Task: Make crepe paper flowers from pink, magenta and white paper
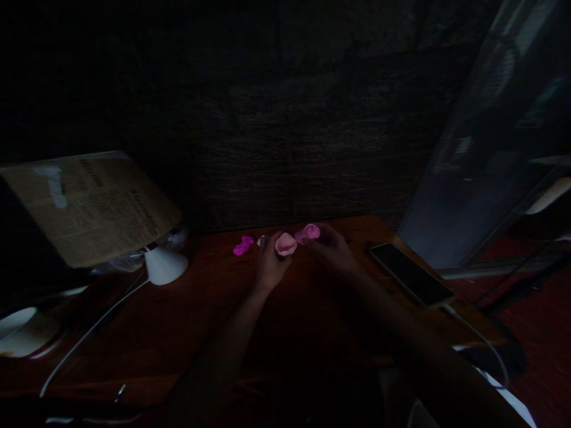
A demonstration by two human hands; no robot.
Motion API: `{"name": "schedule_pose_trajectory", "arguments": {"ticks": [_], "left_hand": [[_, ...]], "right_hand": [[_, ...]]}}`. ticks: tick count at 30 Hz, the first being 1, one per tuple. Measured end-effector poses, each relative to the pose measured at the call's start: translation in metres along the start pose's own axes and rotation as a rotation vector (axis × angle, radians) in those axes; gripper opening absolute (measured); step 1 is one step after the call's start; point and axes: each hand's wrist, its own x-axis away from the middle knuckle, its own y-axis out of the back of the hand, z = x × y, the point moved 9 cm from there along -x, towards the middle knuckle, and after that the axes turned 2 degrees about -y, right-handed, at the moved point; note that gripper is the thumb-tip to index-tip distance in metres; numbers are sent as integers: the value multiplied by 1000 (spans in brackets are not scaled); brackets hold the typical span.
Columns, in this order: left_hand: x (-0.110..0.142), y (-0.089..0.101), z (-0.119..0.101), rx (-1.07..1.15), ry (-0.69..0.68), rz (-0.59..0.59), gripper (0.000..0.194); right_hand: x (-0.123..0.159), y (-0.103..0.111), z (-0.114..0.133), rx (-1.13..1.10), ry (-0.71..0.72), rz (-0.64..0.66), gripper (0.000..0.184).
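Note:
Above the dark wooden table [214, 309], my left hand [270, 267] is closed round a pale pink flower [285, 244], whose cupped petals face up. Just right of it, my right hand [332, 249] pinches a brighter pink flower [311, 231] with a rolled centre. The two flowers are close together near the table's far edge; whether they touch I cannot tell. Left of my left hand lies a magenta petal-like piece [243, 245]. A small white bit [261, 241] shows behind my left fingers, partly hidden. The light is dim.
On the left stands a lamp with a newsprint shade [98, 202] and white base [165, 265], its cord running forward. A white cup [27, 331] is at far left. A phone [410, 273] with a cable lies right. A dark wall [285, 119] rises behind.

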Motion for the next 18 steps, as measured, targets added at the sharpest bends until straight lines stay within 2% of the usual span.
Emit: {"name": "schedule_pose_trajectory", "arguments": {"ticks": [4,9,13,18], "left_hand": [[0,-9,-10,118,-64,38,60],[2,-23,-10,295,-10,124,65],[2,-24,-11,274,7,113,66],[1,-21,-19,239,-32,104,60]], "right_hand": [[0,0,2,122,55,-6,50],[2,-5,7,238,88,27,50],[4,-10,10,311,131,66,44],[3,-11,-2,330,88,107,45]]}}
